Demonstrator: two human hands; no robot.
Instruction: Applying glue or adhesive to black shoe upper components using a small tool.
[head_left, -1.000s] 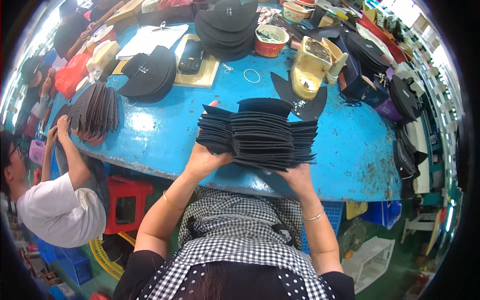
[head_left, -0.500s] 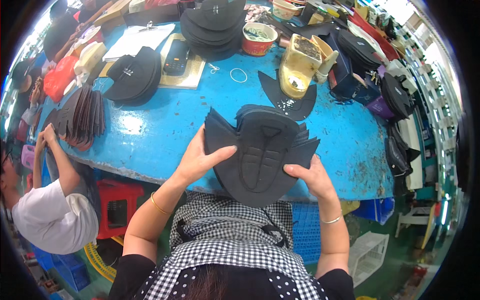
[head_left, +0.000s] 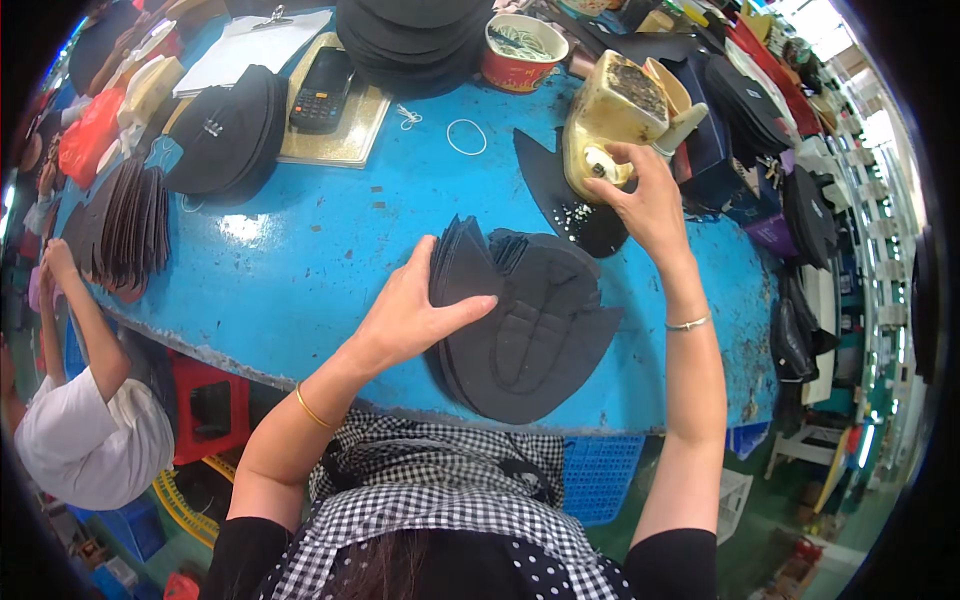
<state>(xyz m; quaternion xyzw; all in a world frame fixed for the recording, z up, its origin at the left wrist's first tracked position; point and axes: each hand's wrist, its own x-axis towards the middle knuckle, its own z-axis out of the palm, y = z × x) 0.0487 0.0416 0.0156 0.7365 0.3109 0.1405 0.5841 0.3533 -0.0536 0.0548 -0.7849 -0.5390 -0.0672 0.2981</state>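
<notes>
A stack of black shoe upper pieces (head_left: 545, 335), stitched in a ladder-like pattern, rests near the front edge of the blue table, tilted slightly. My left hand (head_left: 405, 310) grips its left side, the thumb on top and the fingers behind. My right hand (head_left: 650, 205) is over the low opening of a yellowed, stained plastic pot (head_left: 610, 95). Its thumb and index finger are apart around a white patch with dark bits in the opening; nothing shows held between them. Beneath the pot lies a black cut piece (head_left: 545, 180) sprinkled with white crumbs.
A red tub of bands (head_left: 520, 75) stands behind, near a tall black stack (head_left: 410, 45). Further left are a handheld device (head_left: 322, 92), a clipboard (head_left: 255, 50) and more black pieces (head_left: 230, 130). A co-worker (head_left: 95, 430) sits at the left, beside a red stool (head_left: 210, 405).
My right hand has let go of the stack and reached forward to the pot's opening. The left hand keeps its grip, and the stack now rests lower, leaning on the table.
</notes>
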